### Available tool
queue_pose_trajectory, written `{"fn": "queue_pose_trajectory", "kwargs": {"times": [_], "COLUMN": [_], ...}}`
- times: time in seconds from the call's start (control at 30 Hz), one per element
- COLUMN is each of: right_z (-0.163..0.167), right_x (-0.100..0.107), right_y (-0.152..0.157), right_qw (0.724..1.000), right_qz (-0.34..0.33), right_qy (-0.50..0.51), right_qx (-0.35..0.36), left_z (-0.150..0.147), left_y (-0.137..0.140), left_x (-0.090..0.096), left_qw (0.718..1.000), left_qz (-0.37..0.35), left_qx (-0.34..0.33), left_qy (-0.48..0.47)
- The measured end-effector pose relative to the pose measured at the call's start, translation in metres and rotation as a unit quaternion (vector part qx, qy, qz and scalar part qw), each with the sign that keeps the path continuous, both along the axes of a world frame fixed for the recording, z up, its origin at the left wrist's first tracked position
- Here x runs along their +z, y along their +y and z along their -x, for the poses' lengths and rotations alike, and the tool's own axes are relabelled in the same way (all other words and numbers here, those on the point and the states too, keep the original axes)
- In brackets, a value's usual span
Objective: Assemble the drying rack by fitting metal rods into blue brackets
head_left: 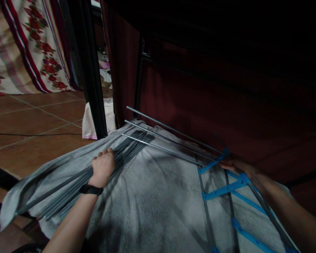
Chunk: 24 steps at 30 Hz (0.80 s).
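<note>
My left hand [103, 166] is closed around a grey metal rod [55, 189], above a bundle of similar rods [129, 151] on a grey cloth. A black band [91, 190] circles my left wrist. On the right, my right hand [237, 166] grips the far edge of a rod frame [228, 196] beside its blue plastic connectors; part of its fingers is hidden. Several blue connectors [223, 188] join the frame's rods. Three rods [168, 129] stick out from its far end to the left, over the cloth.
The grey cloth [152, 196] covers the surface under the rods. A black post [91, 77] stands at the left, and a dark red curtain [184, 95] hangs behind. Beyond are a tiled floor [37, 123], a flowered cloth [39, 45] and a striped cloth [89, 123].
</note>
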State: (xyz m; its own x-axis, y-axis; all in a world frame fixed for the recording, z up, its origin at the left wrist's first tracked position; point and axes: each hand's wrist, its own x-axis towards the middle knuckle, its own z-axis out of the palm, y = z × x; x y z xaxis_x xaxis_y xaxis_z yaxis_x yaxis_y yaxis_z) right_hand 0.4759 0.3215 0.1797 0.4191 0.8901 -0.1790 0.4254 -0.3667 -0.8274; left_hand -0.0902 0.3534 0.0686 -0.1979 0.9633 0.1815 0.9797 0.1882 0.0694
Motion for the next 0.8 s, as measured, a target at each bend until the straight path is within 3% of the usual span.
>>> {"fn": "queue_pose_trajectory", "kwargs": {"times": [0.17, 0.3, 0.47, 0.67, 0.8], "right_z": [0.0, -0.016, -0.034, -0.026, -0.02], "right_x": [-0.001, -0.016, -0.029, -0.023, -0.018], "right_y": [-0.007, 0.003, 0.013, 0.012, 0.011], "right_qw": [0.993, 0.985, 0.98, 0.983, 0.981], "right_qz": [0.018, 0.001, 0.003, 0.001, 0.009], "right_qy": [0.112, 0.165, 0.191, 0.17, 0.177], "right_qx": [-0.045, -0.053, -0.054, -0.071, -0.079], "left_z": [0.011, 0.015, -0.007, -0.053, -0.07], "left_y": [-0.012, -0.013, -0.01, -0.011, -0.013], "left_x": [0.019, 0.019, 0.003, -0.03, -0.045], "left_qw": [0.997, 1.0, 0.995, 0.973, 0.959], "left_qz": [-0.065, -0.005, 0.057, 0.062, 0.082], "left_qx": [0.05, 0.016, -0.082, -0.222, -0.267], "left_qy": [0.002, 0.009, 0.007, 0.006, 0.038]}}
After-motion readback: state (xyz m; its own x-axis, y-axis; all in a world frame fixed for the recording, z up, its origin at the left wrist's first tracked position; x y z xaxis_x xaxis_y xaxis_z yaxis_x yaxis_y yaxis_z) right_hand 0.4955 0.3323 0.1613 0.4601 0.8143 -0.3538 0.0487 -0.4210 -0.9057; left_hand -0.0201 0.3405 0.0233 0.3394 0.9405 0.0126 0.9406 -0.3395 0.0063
